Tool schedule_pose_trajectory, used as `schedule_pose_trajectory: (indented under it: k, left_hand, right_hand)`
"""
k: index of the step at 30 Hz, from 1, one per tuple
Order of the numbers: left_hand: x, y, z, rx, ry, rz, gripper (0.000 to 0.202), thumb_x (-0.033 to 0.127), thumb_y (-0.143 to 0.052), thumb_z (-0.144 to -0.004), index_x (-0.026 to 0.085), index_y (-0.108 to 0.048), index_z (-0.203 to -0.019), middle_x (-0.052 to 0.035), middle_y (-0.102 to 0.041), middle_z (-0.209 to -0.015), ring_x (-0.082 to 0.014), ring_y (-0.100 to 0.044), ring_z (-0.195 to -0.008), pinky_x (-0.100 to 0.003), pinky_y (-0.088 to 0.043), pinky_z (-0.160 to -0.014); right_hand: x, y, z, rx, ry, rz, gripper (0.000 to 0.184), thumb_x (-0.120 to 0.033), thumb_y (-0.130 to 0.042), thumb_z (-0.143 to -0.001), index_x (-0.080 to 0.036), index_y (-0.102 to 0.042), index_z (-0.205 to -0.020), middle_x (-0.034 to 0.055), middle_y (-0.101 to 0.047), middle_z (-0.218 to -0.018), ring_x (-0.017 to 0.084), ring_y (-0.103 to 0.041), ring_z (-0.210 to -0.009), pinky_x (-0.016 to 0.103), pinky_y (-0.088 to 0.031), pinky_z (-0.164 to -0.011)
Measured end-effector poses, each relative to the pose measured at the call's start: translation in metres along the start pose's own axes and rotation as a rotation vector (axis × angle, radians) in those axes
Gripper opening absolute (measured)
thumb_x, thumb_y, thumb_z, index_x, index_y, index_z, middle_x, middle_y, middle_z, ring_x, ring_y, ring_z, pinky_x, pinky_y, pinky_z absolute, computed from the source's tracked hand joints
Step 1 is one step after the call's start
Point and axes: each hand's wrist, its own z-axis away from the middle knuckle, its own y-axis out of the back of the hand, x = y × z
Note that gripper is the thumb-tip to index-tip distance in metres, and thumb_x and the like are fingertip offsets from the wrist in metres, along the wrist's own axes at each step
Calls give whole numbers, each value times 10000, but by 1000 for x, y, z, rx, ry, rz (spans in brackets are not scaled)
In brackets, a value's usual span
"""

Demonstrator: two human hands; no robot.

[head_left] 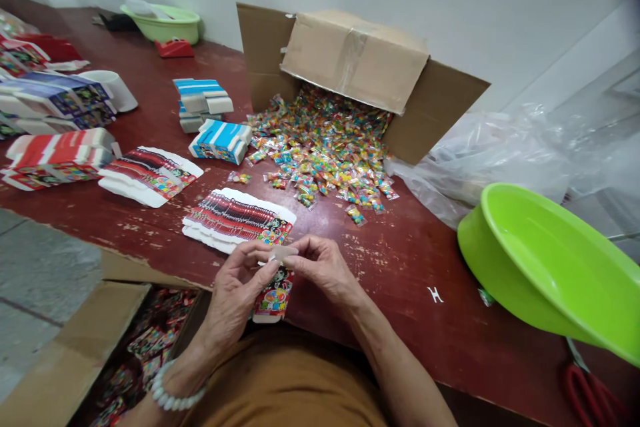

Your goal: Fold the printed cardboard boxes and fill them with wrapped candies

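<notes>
Both of my hands meet at a small printed candy box (273,297), red with a cartoon figure and bright candy pictures. My left hand (240,290) pinches its upper left side between thumb and fingers. At the top end my right hand (320,267) has thumb and fingertips closed on a pale flap (283,253). Just beyond my hands lies a fanned stack of flat red and black cartons (235,217). Past it, small clear packets of colourful candy (320,167) spill from a large cardboard box (350,60) tipped on its side.
Blue-white carton bundles (223,140) and red carton bundles (60,153) stand to the left. A green basin (550,267) leans at the right, with red-handled scissors (590,390) below it. An open carton (125,347) of packed items sits below the table's left edge.
</notes>
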Motion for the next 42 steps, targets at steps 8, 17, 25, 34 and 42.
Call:
schedule_pose_trajectory:
  k: [8, 17, 25, 34, 42]
  left_hand:
    - [1, -6, 8, -211, 461, 149, 556, 643, -608, -859, 171, -601, -1153, -30, -700, -718, -162, -624, -419, -264, -500, -424]
    - [-4, -11, 4, -169, 345, 101, 575, 637, -532, -910, 158, -626, -1213, -17, -687, -682, -141, -594, -391, -248, -478, -422]
    - [-1, -5, 2, -206, 290, 17, 738, 686, -518, -888, 188, -508, -1432, -25, -689, -687, -128, -568, -369, -224, -427, -391]
    - [-20, -1, 16, -148, 387, 95, 607, 539, -751, -792, 258, -535, -1285, 7, -713, -705, -172, -663, -494, -273, -542, -517]
    - [-19, 65, 50, 57, 611, 52, 417, 372, -924, -565, 198, -740, -896, -86, -798, -849, -294, -746, -761, -374, -595, -713]
  right_hand:
    - [6, 0, 8, -56, 146, 204, 269, -454, -716, -848, -185, -712, -863, 22, -735, -876, 75, -591, -489, 221, -453, -497]
    - [-7, -3, -4, -78, -79, 103, 295, -423, -779, -751, -166, -654, -824, 24, -735, -762, 105, -606, -442, 217, -471, -415]
    - [-14, 1, 1, -225, 54, 172, 294, -453, -722, -830, -181, -623, -778, 43, -709, -987, 105, -626, -567, 250, -508, -527]
    - [-16, 26, -7, -213, 402, 863, 119, -280, -611, -923, -225, -704, -874, 30, -683, -903, 171, -624, -860, 305, -489, -823]
    - [-17, 131, -37, 752, 60, 1081, 298, -399, -659, -850, -141, -715, -988, 197, -593, -1143, 355, -545, -1119, 474, -400, -959]
